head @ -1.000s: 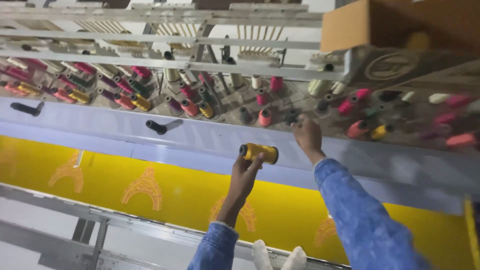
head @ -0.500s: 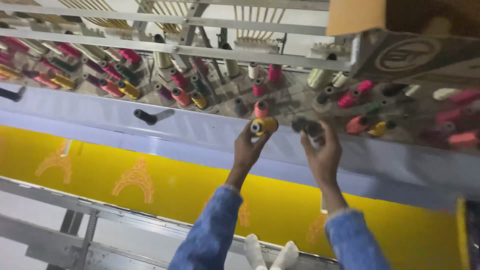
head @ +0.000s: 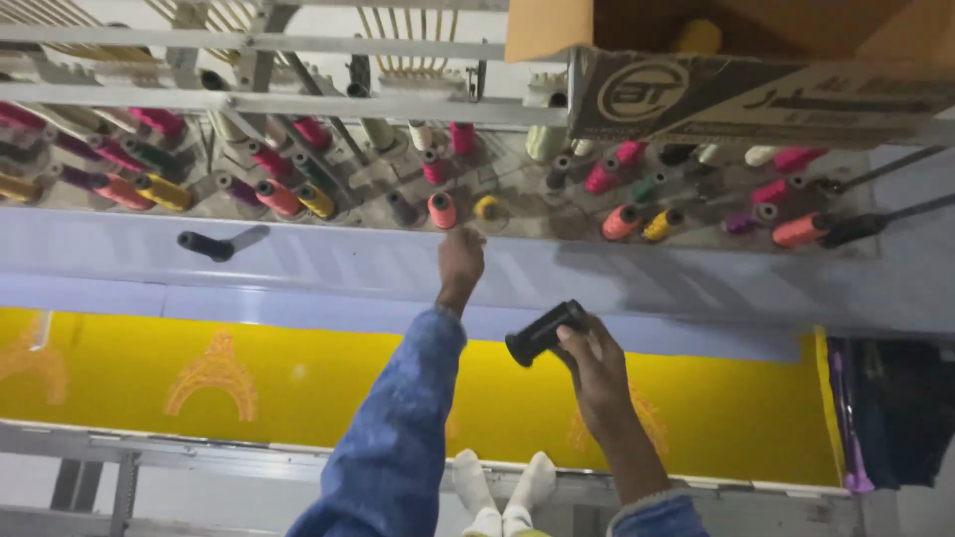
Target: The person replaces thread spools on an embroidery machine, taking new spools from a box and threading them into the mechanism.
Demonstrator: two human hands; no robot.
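My left hand (head: 461,261) reaches up to the lower edge of the thread rack (head: 517,224), just below a yellow spool (head: 487,208) that sits on a peg beside an orange-pink spool (head: 442,210). I see it from the back and its fingers are curled out of sight. My right hand (head: 595,366) is lower, over the yellow cloth (head: 328,378), and grips a black spool (head: 545,332) that is tilted with its wide end to the lower left. Both sleeves are blue denim.
Several coloured spools fill the sloping rack left and right. A brown cardboard box (head: 756,60) sits above it at the right. A black handle (head: 204,245) lies on the pale blue machine ledge (head: 298,273). The yellow cloth carries orange embroidered motifs (head: 211,376). Feet in white socks (head: 502,487) show below.
The yellow spool has left my left hand and now sits on the rack. My right hand has come down from the rack with a black spool in it.
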